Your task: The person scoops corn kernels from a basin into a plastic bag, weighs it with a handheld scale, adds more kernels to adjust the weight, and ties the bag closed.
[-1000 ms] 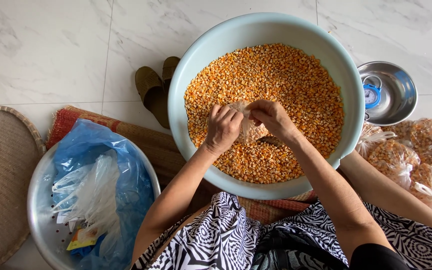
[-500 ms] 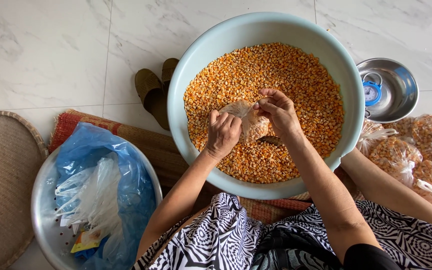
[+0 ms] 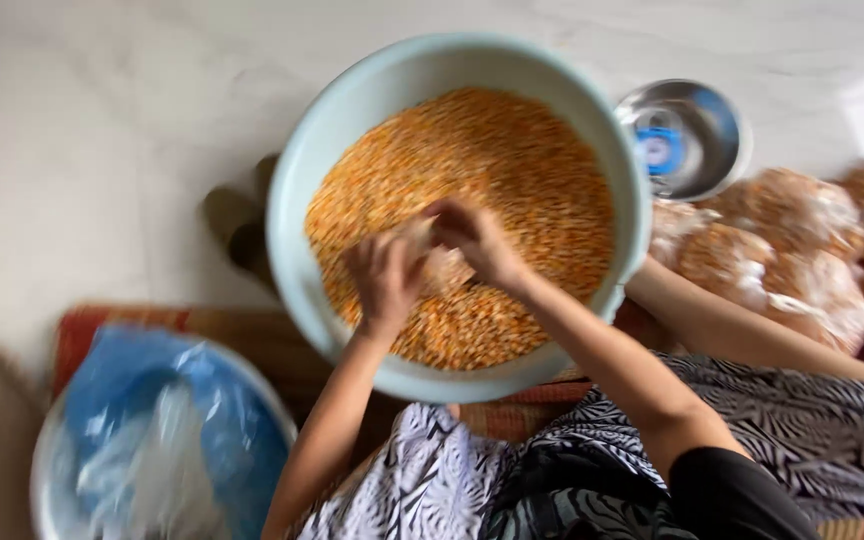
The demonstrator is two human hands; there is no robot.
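**Both hands on a small kernel bag over the basin; view blurred**

The frame is smeared by motion, so fine detail is limited.

Position. A pale blue basin (image 3: 297, 190) sits on the white floor (image 3: 102, 130), heaped with orange-yellow kernels (image 3: 512, 160). Above the kernels, near the basin's centre, the left hand (image 3: 384, 280) and right hand (image 3: 474, 238) meet around a small clear bag (image 3: 442, 270) that appears part-filled with kernels. The left hand lies at about 8 o'clock of the bag, the right at about 1 o'clock.

Grip. The left hand looks curled against the bag's side and the right hand's fingers look gathered at its top. Whether either is firmly clamped cannot be told through the blur.

Surroundings. At 2 o'clock of the basin stands a metal bowl (image 3: 717, 150) with a small blue object inside. At 3 o'clock, filled bags (image 3: 782, 250) lie heaped on the floor. At 8 o'clock, a metal tray (image 3: 47, 470) carries a blue plastic bag (image 3: 142, 400) and clear bags. A woven mat (image 3: 252, 335) lies under the basin's near edge, with dark sandals (image 3: 237, 225) at 9 o'clock.

Risks, as judged:
- If the bag's mouth is not closed, tilting it could spill kernels; over the basin they would fall back in, beyond the rim they would scatter on the floor.
- Thin plastic pulled hard could tear.
- A slack pinch at the top could let the bag drop.
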